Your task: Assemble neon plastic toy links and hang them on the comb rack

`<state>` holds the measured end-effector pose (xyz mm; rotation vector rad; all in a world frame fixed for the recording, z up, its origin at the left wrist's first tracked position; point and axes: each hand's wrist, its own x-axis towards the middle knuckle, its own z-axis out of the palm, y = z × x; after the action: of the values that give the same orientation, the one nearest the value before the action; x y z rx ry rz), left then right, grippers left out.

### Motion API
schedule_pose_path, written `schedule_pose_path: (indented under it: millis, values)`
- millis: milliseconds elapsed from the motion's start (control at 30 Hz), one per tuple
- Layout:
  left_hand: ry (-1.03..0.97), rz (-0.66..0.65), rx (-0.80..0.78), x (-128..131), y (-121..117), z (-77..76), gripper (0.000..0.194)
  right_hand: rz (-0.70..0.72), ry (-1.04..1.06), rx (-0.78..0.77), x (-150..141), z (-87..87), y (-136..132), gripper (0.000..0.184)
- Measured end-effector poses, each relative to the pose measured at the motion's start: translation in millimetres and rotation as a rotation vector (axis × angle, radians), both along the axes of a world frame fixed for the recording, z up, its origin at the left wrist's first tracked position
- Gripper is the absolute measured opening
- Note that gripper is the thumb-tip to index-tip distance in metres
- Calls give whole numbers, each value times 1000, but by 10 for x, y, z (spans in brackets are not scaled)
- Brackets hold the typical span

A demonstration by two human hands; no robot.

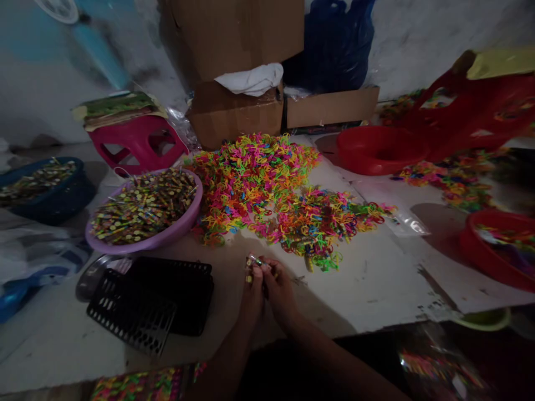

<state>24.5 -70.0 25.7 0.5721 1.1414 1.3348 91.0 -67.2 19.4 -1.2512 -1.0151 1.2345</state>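
Observation:
My left hand [251,287] and my right hand [281,285] meet just above the table, in front of the heap of small bright plastic pieces [267,178]. Closed fingers of the left hand hold a few small tubes [249,277] with pale yellowish ends. The right hand's fingers are pinched around a tube's end beside them; the fingertips cover much of it. Off to the left, a purple basin [144,243] is piled with similar thin, patterned tubes [144,203].
Black plastic baskets [167,295] lie left of my hands. Behind stand a pink stool [134,142], cardboard boxes [238,114] and a dark blue bag [334,47]. A blue basin [54,195] is far left; red basins [378,150] and a red stool [489,106] are right.

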Motion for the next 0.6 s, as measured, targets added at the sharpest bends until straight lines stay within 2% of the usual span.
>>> schedule_pose_path:
  millis: [67,200,267,467,600]
  values:
    - [14,-31,3,-47,-5,-11,61,6,61,-19,47,23,30,25]
    - [-183,-153,44,-148,42,-29,59,-17,114,-72,263,97,187,34]
    - [-242,-159,51,-138,60,-12,59,-24,90,-74,313,124,245,37]
    - [-328,11,-86,-32,58,42,29,53,-28,50,178,91,180,23]
    - [-405,64,-203,-247,156,-37,15,-10,-91,37,355,159,222,27]
